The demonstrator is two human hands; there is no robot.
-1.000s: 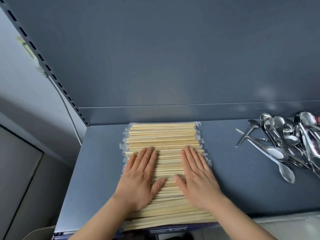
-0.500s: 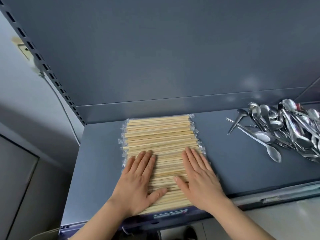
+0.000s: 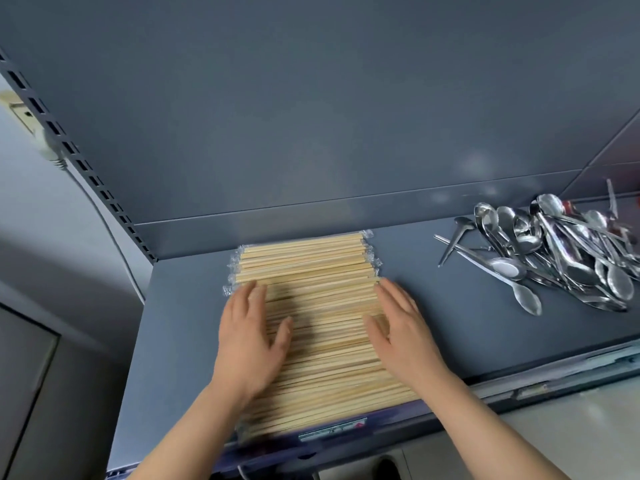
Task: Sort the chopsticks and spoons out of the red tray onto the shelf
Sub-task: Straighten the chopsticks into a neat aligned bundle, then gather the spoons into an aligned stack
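Observation:
A wide layer of wrapped wooden chopsticks (image 3: 311,271) lies crosswise on the grey shelf (image 3: 180,323), reaching from near the back wall to the front edge. My left hand (image 3: 247,336) lies flat with straight fingers on the left part of the layer. My right hand (image 3: 403,336) lies flat on the right part, its outer edge at the chopstick ends. A heap of metal spoons (image 3: 554,251) sits at the right of the same shelf, apart from both hands. The red tray is not in view.
The shelf's back wall (image 3: 311,133) rises close behind the chopsticks. A slotted upright (image 3: 79,161) and a white cable (image 3: 114,237) run down the left side. The shelf's front lip (image 3: 536,382) carries a label strip. Bare shelf lies between chopsticks and spoons.
Both hands have slid apart from the middle of the chopstick layer toward its left and right sides. The view has shifted, so the spoons sit higher and further left.

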